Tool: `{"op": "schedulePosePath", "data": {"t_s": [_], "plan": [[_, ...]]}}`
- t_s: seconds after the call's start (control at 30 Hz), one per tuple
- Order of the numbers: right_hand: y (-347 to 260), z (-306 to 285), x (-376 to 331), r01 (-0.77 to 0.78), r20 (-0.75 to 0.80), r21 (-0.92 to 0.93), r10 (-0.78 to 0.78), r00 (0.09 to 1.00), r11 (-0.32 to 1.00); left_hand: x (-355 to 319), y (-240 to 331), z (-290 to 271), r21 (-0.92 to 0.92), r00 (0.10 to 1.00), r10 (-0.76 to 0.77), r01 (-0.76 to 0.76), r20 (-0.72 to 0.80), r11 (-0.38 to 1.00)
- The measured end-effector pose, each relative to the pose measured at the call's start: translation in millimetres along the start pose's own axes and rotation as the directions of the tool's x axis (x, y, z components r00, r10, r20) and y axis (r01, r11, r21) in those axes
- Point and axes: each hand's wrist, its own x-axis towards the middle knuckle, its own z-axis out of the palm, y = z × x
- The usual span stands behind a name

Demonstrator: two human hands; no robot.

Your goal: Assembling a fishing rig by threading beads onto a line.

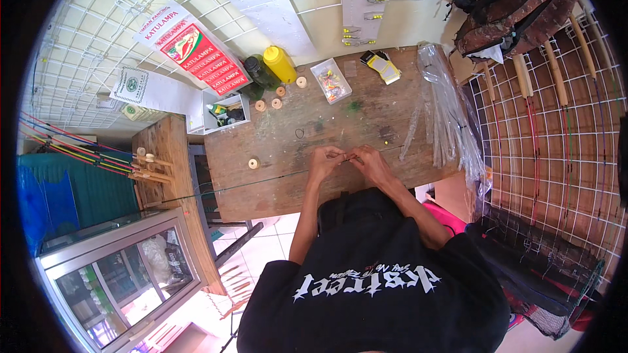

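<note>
A thin dark green fishing rod (265, 180) runs across the wooden table (288, 140), from beyond its left edge to my hands near the front. My left hand (325, 161) is closed on the rod, fingertips pinched together. Right beside it, my right hand (370, 163) is closed too, thumb and fingers pinching the rod close to the left fingertips. Any small piece between the fingertips is too small to make out. A small dark ring of line (299, 133) lies on the table just beyond my left hand.
Round wooden pieces (254, 164) dot the table's left side. Along the back stand a yellow bottle (280, 65), a clear box of small parts (331, 81) and a black-and-yellow packet (382, 67). Clear plastic sleeves (443, 114) lie at right. A glass cabinet (127, 281) stands left.
</note>
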Motion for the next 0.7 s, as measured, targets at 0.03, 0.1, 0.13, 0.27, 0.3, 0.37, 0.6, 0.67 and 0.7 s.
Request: {"op": "schedulePosePath", "data": {"t_s": [0.03, 0.1, 0.13, 0.27, 0.3, 0.37, 0.6, 0.67, 0.7], "plan": [[0.2, -2.8, -1.0, -0.005, -0.003, -0.001, 0.005, 1.0, 1.0, -2.4, 5.4, 2.0, 0.08, 0.998, 0.058, -0.055, -0.038, 0.995], [-1.7, -9.4, -2.7, 0.017, -0.003, -0.04, -0.017, 1.0, 0.999, -8.5, 20.3, 6.2, 0.116, 0.998, 0.04, -0.034, -0.047, 0.993], [-1.1, -9.2, -3.5, 0.017, -0.004, -0.04, -0.018, 1.0, 0.999, -11.5, 23.8, 6.5, 0.151, 0.997, 0.024, -0.014, -0.068, 0.988], [-1.5, -7.7, -5.8, 0.004, -0.045, -0.056, -0.007, 0.999, 0.998, -19.6, 26.3, 6.9, 0.286, 0.974, 0.181, -0.137, -0.134, 0.949], [-2.0, -7.6, -5.8, -0.004, -0.05, -0.055, 0.001, 0.999, 0.998, -21.3, 26.7, 7.1, 0.332, 0.975, 0.14, -0.076, -0.173, 0.94], [-4.8, -11.0, -5.2, -0.009, -0.027, -0.049, 0.007, 1.0, 0.999, -24.9, 33.0, 6.8, 0.376, 0.972, 0.101, -0.015, -0.211, 0.927], [-11.1, -10.3, -5.2, -0.043, -0.004, -0.113, 0.043, 0.999, 0.993, -32.1, 44.0, 9.3, 0.509, 0.952, 0.209, -0.068, -0.225, 0.858], [-14.3, -10.4, -5.3, -0.038, -0.012, -0.112, 0.037, 0.999, 0.993, -32.9, 42.8, 9.2, 0.494, 0.958, 0.174, -0.041, -0.227, 0.868], [-15.7, -10.6, -5.2, -0.033, -0.021, -0.113, 0.031, 0.999, 0.993, -32.9, 42.2, 8.7, 0.448, 0.959, 0.155, -0.033, -0.239, 0.894]]}}
